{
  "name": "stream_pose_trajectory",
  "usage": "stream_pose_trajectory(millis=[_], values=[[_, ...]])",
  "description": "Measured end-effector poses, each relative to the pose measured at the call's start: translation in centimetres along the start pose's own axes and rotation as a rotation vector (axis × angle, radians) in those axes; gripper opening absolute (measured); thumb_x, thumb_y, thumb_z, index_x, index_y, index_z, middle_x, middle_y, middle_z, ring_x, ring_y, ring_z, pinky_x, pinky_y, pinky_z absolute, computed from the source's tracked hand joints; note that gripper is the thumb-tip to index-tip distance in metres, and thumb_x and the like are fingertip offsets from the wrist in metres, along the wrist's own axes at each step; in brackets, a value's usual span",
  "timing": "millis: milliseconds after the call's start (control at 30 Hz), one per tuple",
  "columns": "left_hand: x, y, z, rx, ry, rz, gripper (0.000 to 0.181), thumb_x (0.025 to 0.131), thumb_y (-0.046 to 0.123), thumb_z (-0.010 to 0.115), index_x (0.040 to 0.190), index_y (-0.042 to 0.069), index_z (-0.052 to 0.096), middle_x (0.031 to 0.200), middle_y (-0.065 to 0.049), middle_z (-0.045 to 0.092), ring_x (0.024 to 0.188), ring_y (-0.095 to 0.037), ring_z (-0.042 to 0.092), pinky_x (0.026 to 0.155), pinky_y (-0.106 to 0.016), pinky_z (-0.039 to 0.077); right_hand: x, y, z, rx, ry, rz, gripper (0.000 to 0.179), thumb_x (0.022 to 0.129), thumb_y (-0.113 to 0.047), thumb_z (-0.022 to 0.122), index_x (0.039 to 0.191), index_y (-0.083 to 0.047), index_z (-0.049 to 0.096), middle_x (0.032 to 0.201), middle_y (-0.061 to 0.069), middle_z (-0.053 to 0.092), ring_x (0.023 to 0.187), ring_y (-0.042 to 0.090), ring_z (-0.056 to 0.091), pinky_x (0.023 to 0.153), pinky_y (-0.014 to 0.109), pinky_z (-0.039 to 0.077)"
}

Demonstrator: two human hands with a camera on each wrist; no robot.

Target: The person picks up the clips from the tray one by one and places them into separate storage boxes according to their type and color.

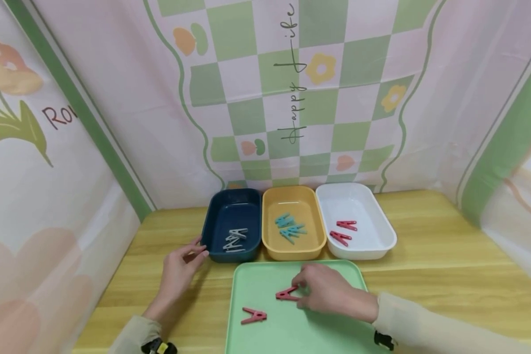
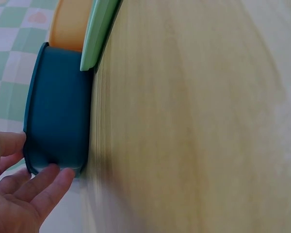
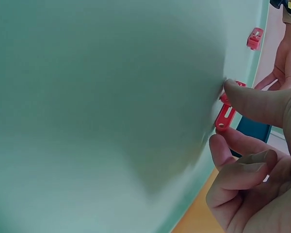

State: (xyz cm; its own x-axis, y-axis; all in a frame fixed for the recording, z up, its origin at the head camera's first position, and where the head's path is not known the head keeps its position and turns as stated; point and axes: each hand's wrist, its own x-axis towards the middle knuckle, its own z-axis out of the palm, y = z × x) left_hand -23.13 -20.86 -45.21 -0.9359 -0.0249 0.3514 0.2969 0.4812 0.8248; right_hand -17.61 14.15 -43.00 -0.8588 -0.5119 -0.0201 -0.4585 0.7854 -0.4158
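My right hand [image 1: 325, 290] is over the green tray [image 1: 265, 339], thumb and index finger at the two spread ends of a red clothespin [image 1: 285, 294]. In the right wrist view, that clothespin [image 3: 225, 115] lies between the fingertips, close to the tray surface. A second red clothespin [image 1: 254, 316] lies on the tray to the left. My left hand [image 1: 179, 270] holds the front left corner of the dark blue bin [image 1: 234, 255], thumb and fingers on its rim and outer wall, as the left wrist view also shows. Several grey clothespins [image 1: 235, 239] lie inside that bin.
A yellow bin [image 1: 294, 254] with several teal clothespins [image 1: 290, 228] stands right of the blue one. Beside it, a white bin [image 1: 369, 250] holds two red clothespins [image 1: 342, 233]. All stand on a wooden table [image 1: 433, 275], before a patterned cloth [image 1: 274, 118].
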Motion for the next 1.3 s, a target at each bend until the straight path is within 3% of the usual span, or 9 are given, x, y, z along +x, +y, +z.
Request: stream_pose_trajectory(millis=[267, 633, 933, 1300], values=[[0.2, 0.0, -0.1, -0.002, -0.004, 0.008, 0.016, 0.083, 0.01, 0.074, 0.096, 0.0, 0.072, 0.124, -0.008, 0.062, 0.096, -0.02, 0.066, 0.072, -0.022, 0.055, -0.2, 0.3, 0.1, 0.027, 0.016, 0.02, 0.032, 0.068, -0.029, 0.084, 0.098, -0.02, 0.075, 0.083, -0.013, 0.056, 0.074, 0.007, 0.05, 0.062, 0.028, 0.045], [0.2, -0.1, 0.0, -0.004, -0.002, 0.012, 0.015, 0.084, 0.008, 0.073, 0.096, -0.001, 0.072, 0.124, -0.009, 0.062, 0.097, -0.021, 0.066, 0.073, -0.022, 0.055, -0.7, 0.3, -0.5, 0.087, 0.098, 0.032, 0.031, 0.068, -0.025, 0.083, 0.097, -0.019, 0.074, 0.102, -0.007, 0.066, 0.097, 0.019, 0.06, 0.084, 0.044, 0.05], [0.2, -0.1, 0.0, 0.006, 0.004, 0.026, 0.015, 0.083, 0.009, 0.074, 0.095, 0.0, 0.072, 0.122, -0.01, 0.062, 0.096, -0.019, 0.067, 0.072, -0.021, 0.055, -0.9, 0.6, -0.8, 0.187, 0.091, 0.033, 0.031, 0.068, -0.025, 0.083, 0.097, -0.019, 0.076, 0.093, -0.014, 0.07, 0.095, 0.011, 0.063, 0.081, 0.037, 0.053], [0.2, -0.1, 0.0, 0.013, 0.003, 0.028, 0.015, 0.083, 0.008, 0.074, 0.095, 0.0, 0.072, 0.123, -0.01, 0.062, 0.098, -0.02, 0.066, 0.073, -0.022, 0.055, -1.3, 1.1, -1.6, 0.278, 0.098, 0.029, 0.032, 0.07, -0.029, 0.083, 0.099, -0.017, 0.076, 0.092, -0.012, 0.071, 0.095, 0.012, 0.064, 0.081, 0.037, 0.053]])
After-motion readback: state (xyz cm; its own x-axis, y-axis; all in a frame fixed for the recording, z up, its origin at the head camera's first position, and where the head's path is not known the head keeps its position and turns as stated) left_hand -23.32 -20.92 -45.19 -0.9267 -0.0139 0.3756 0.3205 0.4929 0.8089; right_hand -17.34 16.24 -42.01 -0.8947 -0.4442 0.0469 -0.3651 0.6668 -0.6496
